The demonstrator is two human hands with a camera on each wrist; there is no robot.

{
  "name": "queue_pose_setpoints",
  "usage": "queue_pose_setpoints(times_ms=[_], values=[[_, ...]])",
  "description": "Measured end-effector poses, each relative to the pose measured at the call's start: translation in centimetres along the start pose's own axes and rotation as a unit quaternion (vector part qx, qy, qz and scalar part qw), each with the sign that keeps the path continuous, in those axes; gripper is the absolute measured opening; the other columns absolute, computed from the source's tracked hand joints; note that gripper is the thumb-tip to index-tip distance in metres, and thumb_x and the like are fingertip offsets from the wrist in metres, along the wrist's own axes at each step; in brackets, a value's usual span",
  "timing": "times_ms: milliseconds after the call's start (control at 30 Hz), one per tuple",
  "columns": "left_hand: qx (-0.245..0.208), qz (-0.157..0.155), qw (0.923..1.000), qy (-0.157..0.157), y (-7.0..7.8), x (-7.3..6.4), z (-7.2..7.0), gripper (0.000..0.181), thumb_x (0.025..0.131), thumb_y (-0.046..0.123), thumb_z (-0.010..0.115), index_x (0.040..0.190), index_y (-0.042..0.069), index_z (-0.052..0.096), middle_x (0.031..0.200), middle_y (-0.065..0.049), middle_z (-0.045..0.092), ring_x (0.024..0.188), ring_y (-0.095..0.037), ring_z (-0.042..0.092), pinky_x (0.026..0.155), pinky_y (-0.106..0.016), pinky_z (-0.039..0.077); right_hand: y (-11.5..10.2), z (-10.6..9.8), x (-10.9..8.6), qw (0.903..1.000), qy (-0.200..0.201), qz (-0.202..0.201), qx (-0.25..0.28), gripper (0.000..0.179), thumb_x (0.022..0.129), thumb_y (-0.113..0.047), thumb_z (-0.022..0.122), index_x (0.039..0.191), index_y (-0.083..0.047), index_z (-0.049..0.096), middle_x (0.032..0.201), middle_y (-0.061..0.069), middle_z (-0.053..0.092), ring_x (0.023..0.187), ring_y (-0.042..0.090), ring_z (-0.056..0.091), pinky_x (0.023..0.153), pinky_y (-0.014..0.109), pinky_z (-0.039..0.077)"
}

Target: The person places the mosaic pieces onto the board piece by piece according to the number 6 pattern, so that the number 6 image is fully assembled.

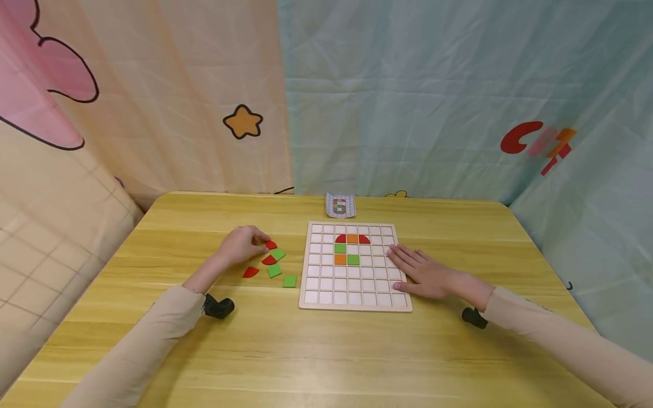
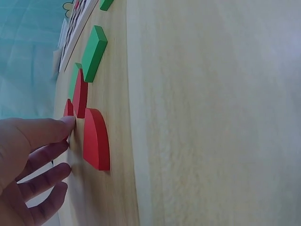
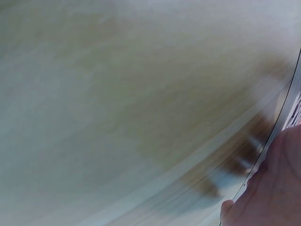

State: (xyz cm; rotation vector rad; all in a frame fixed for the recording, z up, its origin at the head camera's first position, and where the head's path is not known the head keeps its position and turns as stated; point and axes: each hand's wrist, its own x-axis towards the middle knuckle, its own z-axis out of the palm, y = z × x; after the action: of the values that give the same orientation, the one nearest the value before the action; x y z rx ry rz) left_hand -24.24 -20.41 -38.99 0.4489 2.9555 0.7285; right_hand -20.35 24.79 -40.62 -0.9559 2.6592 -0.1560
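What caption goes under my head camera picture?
Left hand at the red pieces and green pieces, right hand on the grid board.

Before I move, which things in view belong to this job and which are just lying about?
Likely part of the job: grid board, set pieces, loose red pieces, loose green pieces, pattern card.
Apparently just surroundings: curtains, table, black device at each wrist.

The view is mostly filled by a wooden tabletop [image 3: 117, 94], its grain blurred. The right hand [image 3: 277, 183] is seen only in part, cut off by the frame; how its fingers lie is hidden. Just beside the hand, smeared brown and bluish patches [image 3: 244, 157] are seen on the wood. Directly above the hand, a pale strip [image 3: 289, 106] is glimpsed, too narrow to be identified.
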Motion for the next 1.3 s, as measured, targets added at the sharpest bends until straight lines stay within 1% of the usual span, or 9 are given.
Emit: queue_pose_setpoints(times_ms=[100,233,367,533,667,833,933,1067,1300], values=[[0.0,-0.005,1.0,0.004,0.1,-0.1,0.1,0.027,0.083,0.016,0.072,0.107,0.003,0.073,0.091,-0.012,0.07,0.074,-0.019,0.059,0.064,-0.029,0.042,0.0,0.0,0.0,1.0,0.001,-0.006,0.003,0.079,0.099,-0.055,0.038,0.155,-0.009,0.008,0.163,0.012,0.001,0.15,0.032,0.003,0.117,0.057,0.011],[-0.005,-0.008,0.9999,0.009,0.3,-0.3,0.1,0.028,0.082,0.018,0.074,0.105,0.002,0.074,0.094,-0.012,0.073,0.077,-0.019,0.063,0.067,-0.031,0.046,-0.1,-0.1,0.0,0.9999,0.002,-0.01,0.005,0.079,0.099,-0.054,0.038,0.155,-0.007,0.008,0.162,0.015,0.002,0.149,0.034,0.004,0.116,0.059,0.012],[-0.008,-0.011,0.9999,0.009,0.5,-0.2,0.0,0.029,0.082,0.02,0.074,0.105,0.003,0.074,0.101,-0.012,0.074,0.081,-0.019,0.064,0.07,-0.032,0.048,-0.2,-0.2,0.0,1.0,-0.004,-0.006,0.004,0.079,0.099,-0.054,0.038,0.155,-0.007,0.007,0.162,0.013,0.0,0.15,0.033,0.002,0.117,0.058,0.01],[-0.025,-0.024,0.9994,0.008,0.8,-0.1,0.0,0.031,0.081,0.024,0.074,0.106,0.005,0.074,0.1,-0.011,0.074,0.079,-0.018,0.063,0.069,-0.029,0.046,-0.3,-0.1,0.1,1.0,-0.003,-0.004,-0.003,0.08,0.099,-0.055,0.037,0.155,-0.008,0.007,0.163,0.012,0.0,0.15,0.032,0.002,0.117,0.056,0.01],[-0.035,-0.028,0.9989,0.012,1.2,0.1,0.1,0.032,0.081,0.025,0.074,0.107,0.006,0.074,0.097,-0.009,0.074,0.075,-0.015,0.061,0.066,-0.026,0.045,-0.3,-0.1,0.0,1.0,-0.002,-0.003,-0.004,0.08,0.098,-0.055,0.037,0.155,-0.008,0.007,0.163,0.013,0.001,0.15,0.032,0.002,0.117,0.056,0.01],[-0.049,-0.029,0.9983,0.01,2.5,0.4,0.4,0.032,0.082,0.029,0.073,0.107,0.008,0.075,0.1,-0.009,0.074,0.061,-0.015,0.055,0.064,-0.028,0.043,-0.3,-0.3,-0.1,1.0,0.0,-0.004,-0.003,0.079,0.099,-0.053,0.039,0.155,-0.007,0.007,0.162,0.014,0.002,0.15,0.033,0.003,0.117,0.057,0.011],[-0.043,-0.022,0.9987,0.018,3.3,0.4,0.5,0.032,0.082,0.03,0.074,0.106,0.009,0.075,0.102,-0.009,0.074,0.069,-0.019,0.06,0.07,-0.033,0.047,-0.4,-0.3,-0.1,0.9999,0.005,-0.009,-0.001,0.079,0.099,-0.052,0.04,0.155,-0.006,0.009,0.162,0.015,0.003,0.149,0.035,0.005,0.116,0.058,0.012],[-0.035,-0.002,0.999,0.028,4.5,0.6,0.6,0.031,0.08,0.03,0.076,0.103,0.009,0.076,0.104,-0.008,0.074,0.097,-0.025,0.065,0.083,-0.041,0.05,-0.3,-0.3,-0.1,0.9998,0.012,-0.014,-0.002,0.078,0.099,-0.052,0.039,0.154,-0.005,0.011,0.162,0.017,0.006,0.149,0.036,0.006,0.115,0.059,0.012],[-0.032,0.024,0.9989,0.025,6.3,1.5,1.4,0.032,0.079,0.031,0.078,0.102,0.011,0.076,0.102,-0.006,0.075,0.098,-0.026,0.064,0.082,-0.04,0.05,-0.2,0.1,0.0,0.9997,0.017,-0.017,-0.007,0.079,0.099,-0.053,0.039,0.154,-0.005,0.011,0.162,0.017,0.006,0.149,0.036,0.007,0.115,0.059,0.013]])
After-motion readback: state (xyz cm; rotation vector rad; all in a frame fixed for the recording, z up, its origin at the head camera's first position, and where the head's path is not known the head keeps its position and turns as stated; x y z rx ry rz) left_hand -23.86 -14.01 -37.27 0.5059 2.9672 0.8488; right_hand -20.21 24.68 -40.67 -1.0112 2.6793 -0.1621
